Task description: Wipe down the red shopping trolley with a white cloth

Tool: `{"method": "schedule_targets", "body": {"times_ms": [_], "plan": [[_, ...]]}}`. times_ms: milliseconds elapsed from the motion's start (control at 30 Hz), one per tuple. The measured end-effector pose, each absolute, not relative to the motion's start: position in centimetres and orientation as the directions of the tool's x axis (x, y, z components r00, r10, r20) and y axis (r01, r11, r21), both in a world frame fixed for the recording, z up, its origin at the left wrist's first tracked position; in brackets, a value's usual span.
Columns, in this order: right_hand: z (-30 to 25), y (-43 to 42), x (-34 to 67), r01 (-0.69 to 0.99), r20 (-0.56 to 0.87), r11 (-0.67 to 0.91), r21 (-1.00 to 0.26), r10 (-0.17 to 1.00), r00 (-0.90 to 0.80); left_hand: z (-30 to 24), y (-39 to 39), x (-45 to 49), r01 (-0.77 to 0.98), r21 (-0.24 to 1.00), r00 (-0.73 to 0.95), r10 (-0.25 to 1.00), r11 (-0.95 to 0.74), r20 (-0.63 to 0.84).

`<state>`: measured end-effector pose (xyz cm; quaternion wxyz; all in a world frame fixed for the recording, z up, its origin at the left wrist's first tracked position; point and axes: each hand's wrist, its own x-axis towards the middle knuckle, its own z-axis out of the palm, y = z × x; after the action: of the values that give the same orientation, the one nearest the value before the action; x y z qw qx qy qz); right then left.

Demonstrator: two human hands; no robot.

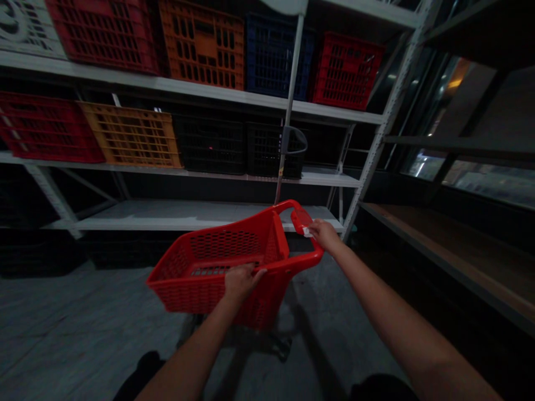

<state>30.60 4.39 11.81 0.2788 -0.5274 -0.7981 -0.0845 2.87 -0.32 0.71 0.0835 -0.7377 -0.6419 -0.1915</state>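
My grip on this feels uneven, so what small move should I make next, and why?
Probably slide your left hand along the rim of the red wheeled shopping basket toward the red handle, where your right hand sits. With your hands on different parts, the basket may swing more easily toward the white shelving ahead.

White shelving (pixel 209 92), plastic crates (pixel 200 47), grey floor (pixel 75 328), windows (pixel 489 184) right, dim light.
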Motion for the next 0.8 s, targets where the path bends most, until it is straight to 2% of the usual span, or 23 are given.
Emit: {"method": "schedule_targets", "body": {"times_ms": [100,200,267,333,433,500,600,667,700,733,800], "plan": [[13.2,4.3,30.8,0.851,0.421,0.519,-0.081,0.792,-0.442,0.6,-0.6,2.4,0.978,0.121,0.113,0.917,-0.171,0.383],[14.2,2.5,30.9,0.767,0.168,0.626,-0.141,0.778,-0.605,0.6,-0.9,1.8,0.976,0.116,0.126,0.916,-0.182,0.381],[14.5,1.6,30.6,0.760,0.058,0.627,-0.172,0.777,-0.627,0.6,-1.0,1.5,0.975,0.110,0.137,0.914,-0.192,0.382],[14.6,1.6,29.9,0.802,0.057,0.587,-0.111,0.809,-0.584,0.6,-1.2,1.4,0.975,0.103,0.145,0.912,-0.198,0.384],[14.5,2.9,28.7,0.851,0.134,0.525,0.012,0.842,-0.522,0.5,-1.2,1.4,0.977,0.093,0.141,0.909,-0.191,0.392],[14.5,3.7,28.3,0.853,0.151,0.520,0.037,0.841,-0.519,0.4,-1.2,1.4,0.978,0.087,0.140,0.907,-0.189,0.398],[14.5,3.8,28.3,0.840,0.044,0.543,0.009,0.839,-0.543,0.3,-1.2,1.3,0.978,0.080,0.145,0.902,-0.193,0.407],[14.3,3.4,28.5,0.830,-0.100,0.552,-0.081,0.824,-0.558,0.3,-1.2,1.1,0.978,0.076,0.149,0.899,-0.197,0.411],[14.1,3.2,28.6,0.830,-0.120,0.544,-0.123,0.822,-0.556,0.2,-1.2,1.0,0.977,0.074,0.153,0.898,-0.200,0.413],[13.9,3.0,28.7,0.835,-0.088,0.531,-0.148,0.833,-0.545,0.2,-1.2,0.8,0.977,0.071,0.156,0.897,-0.203,0.414],[13.6,3.0,28.7,0.857,0.108,0.496,-0.140,0.868,-0.484,0.2,-1.1,0.6,0.976,0.066,0.163,0.893,-0.209,0.419]]}}
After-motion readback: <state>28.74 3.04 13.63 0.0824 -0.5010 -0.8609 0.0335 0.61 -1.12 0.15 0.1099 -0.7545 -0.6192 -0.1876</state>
